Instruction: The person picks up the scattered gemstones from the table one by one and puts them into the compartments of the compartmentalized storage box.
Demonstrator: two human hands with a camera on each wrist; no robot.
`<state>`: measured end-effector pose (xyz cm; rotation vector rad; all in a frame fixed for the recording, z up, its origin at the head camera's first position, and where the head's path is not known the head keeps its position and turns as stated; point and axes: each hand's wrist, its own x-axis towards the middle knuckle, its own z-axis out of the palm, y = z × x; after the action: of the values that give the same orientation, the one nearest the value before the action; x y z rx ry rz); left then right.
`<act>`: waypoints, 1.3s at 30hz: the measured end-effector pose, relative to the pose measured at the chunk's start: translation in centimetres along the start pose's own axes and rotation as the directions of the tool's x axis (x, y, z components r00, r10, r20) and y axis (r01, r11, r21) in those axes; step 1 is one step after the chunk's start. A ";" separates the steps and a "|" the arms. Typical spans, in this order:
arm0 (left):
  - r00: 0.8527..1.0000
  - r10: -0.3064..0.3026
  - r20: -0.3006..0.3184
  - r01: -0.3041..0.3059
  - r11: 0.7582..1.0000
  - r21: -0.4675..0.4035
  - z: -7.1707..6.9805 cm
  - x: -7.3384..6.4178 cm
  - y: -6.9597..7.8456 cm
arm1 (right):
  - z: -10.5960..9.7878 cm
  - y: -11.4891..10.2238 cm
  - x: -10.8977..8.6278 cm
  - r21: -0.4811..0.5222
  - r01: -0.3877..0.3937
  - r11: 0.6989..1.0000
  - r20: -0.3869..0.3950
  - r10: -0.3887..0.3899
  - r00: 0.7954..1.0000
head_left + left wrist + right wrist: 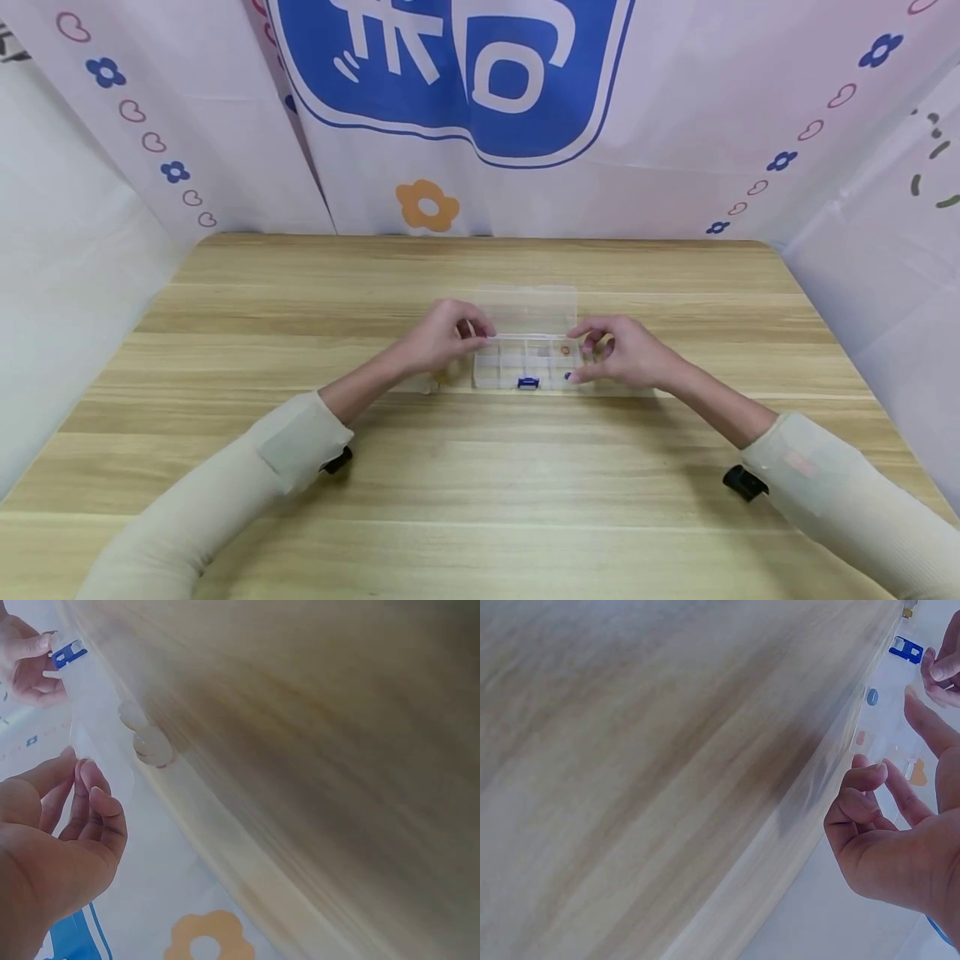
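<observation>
A clear plastic compartment box (513, 385) lies on the wooden table with its lid (528, 307) folded open toward the back. A blue latch (528, 383) sits on its front. My left hand (447, 337) pinches the box's left edge near the back corner. At the other end, my right hand (626, 354) grips the right side, thumb at the front corner and forefinger at the back one. In the right-hand compartments lie a small orange-brown ring (566, 351) and a small dark-blue piece (567, 376). The left hand's inner fingertips are partly hidden in the head view.
Small clear rounded pieces (153, 745) lie on the table beside the box's left end, with a yellow bit (441, 380) there too. A printed white cloth (360, 179) hangs behind the table's back edge. White sheets flank both sides.
</observation>
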<state>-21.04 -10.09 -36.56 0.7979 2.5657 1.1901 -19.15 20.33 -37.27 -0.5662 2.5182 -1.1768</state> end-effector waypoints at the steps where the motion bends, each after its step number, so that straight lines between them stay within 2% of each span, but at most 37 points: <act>1: 1.000 -0.001 -0.001 0.001 1.000 0.001 -0.1 -0.2 -0.1 | 0.0 0.0 0.0 -0.003 -0.003 1.000 0.000 0.003 1.000; 7: 1.000 0.017 0.007 -0.017 1.000 -0.010 -0.5 -1.2 -0.9 | 0.0 0.0 0.0 -0.003 -0.013 1.000 0.006 0.013 1.000; 14: 1.000 -0.013 0.015 0.013 1.000 0.006 -1.1 -2.3 -1.8 | -0.1 -0.3 -0.1 -0.014 -0.011 1.000 0.001 0.011 1.000; 22: 1.000 -0.007 0.023 0.006 0.999 0.043 -1.8 -3.3 -2.4 | -0.1 -0.1 0.0 -0.006 -0.016 1.000 0.001 0.016 1.000; 28: 0.999 0.014 0.039 -0.017 0.998 0.064 -2.3 -3.8 -2.9 | -0.1 -0.1 -0.1 0.004 -0.022 1.000 0.001 0.022 1.000; 34: 0.997 -0.026 0.076 0.017 0.994 0.111 -2.6 -4.1 -3.0 | 0.0 -0.2 -0.1 0.001 -0.030 1.000 0.001 0.030 1.000; 39: 0.994 -0.013 0.106 -0.004 0.988 0.156 -2.6 -4.2 -3.1 | 0.0 -0.2 -0.1 -0.002 -0.023 1.000 -0.001 0.023 1.000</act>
<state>-19.78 -15.71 -37.33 0.8622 2.5943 0.9263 -19.06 20.26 -37.10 -0.5358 2.5203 -1.1660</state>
